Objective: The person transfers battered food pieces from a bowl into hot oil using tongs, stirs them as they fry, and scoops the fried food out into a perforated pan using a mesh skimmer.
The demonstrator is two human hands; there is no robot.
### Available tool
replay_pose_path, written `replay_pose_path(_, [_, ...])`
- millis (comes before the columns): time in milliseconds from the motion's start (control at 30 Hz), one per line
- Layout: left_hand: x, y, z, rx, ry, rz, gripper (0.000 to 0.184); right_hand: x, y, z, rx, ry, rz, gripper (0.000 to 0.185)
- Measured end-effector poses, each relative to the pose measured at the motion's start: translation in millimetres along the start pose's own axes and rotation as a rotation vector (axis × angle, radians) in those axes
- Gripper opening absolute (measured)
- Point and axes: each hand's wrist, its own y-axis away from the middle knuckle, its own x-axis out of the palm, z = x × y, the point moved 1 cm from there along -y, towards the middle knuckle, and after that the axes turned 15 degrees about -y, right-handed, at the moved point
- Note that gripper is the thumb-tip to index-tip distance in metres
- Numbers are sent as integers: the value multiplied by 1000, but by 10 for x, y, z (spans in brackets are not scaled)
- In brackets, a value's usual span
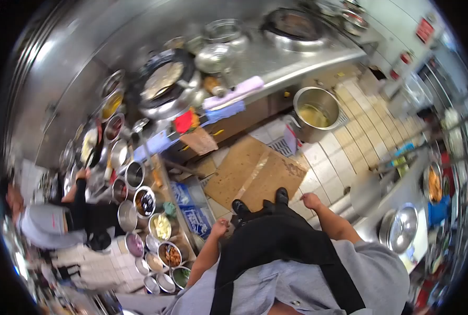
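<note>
My left hand [219, 228] hangs at my side with its fingers curled in, and nothing shows in it. Nearest to it is the counter with metal bowls, among them a bowl of pale cut pieces [161, 226] and a bowl of orange-brown pieces [170, 254]. On the other side, my right hand [311, 200] hangs loosely closed above the tiled floor, also with nothing visible in it. Both hands are apart from any surface. Beneath my black shoes lies a flattened cardboard sheet [257, 170].
A large metal pot [317, 113] with yellowish liquid stands on the floor ahead. Along the steel stove sit a wok [165, 79] and a covered burner [294, 26]. At left, another person [50, 226] reaches toward the pans. A metal bowl [402, 228] rests at right.
</note>
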Motion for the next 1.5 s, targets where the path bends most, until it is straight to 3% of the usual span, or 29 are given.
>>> replay_pose_path(67, [-57,-46,-110,131,-116,36,33,110,-73,-185,-51,192,58,24])
replay_pose_path(133, [-267,85,-431,163,-266,54,32,28,9,19,31,91,94,21])
replay_pose_path(167, [-469,64,-600,226,-369,36,32,35,-3,88,169,43,70,20])
replay_pose_path(200, [-695,12,-850,311,-490,-4,32,11,19,127,71,63,44,20])
replay_pose_path(367, [-2273,-505,-2739,881,-1338,-525,31,-99,-21,251,212,-108,-167,22])
replay_pose_path(433, [-2647,-780,-3189,1004,-1602,-646,31,-113,56,247,229,-190,-224,23])
replay_pose_path(533, [-2933,-1094,-3422,1048,-1805,-665,31,-51,75,184,324,-262,-280,24])
replay_pose_path(767, [-2816,-1292,-3299,993,-1823,-751,32,230,-84,-183,566,-457,-389,27])
replay_pose_path(967, [-2793,-1246,-3246,980,-1830,-834,33,-27,-356,-228,715,-565,-381,30])
replay_pose_path(1100, [-2816,-1288,-3187,1008,-1820,-876,34,-383,-627,110,728,-638,-597,27])
replay_pose_path(1267, [-2990,-1406,-3045,1062,-1776,-916,36,-445,-1029,416,620,-556,-619,26])
replay_pose_path(1333, [-3068,-1441,-2990,1094,-1751,-932,37,-291,-1056,544,595,-677,-727,25])
replay_pose_path(1433, [-3179,-1495,-2925,1140,-1737,-957,39,122,-1132,563,575,-526,-554,25])
replay_pose_path(1500, [-3249,-1526,-2938,1201,-1759,-993,40,479,-959,672,622,-562,-563,25])
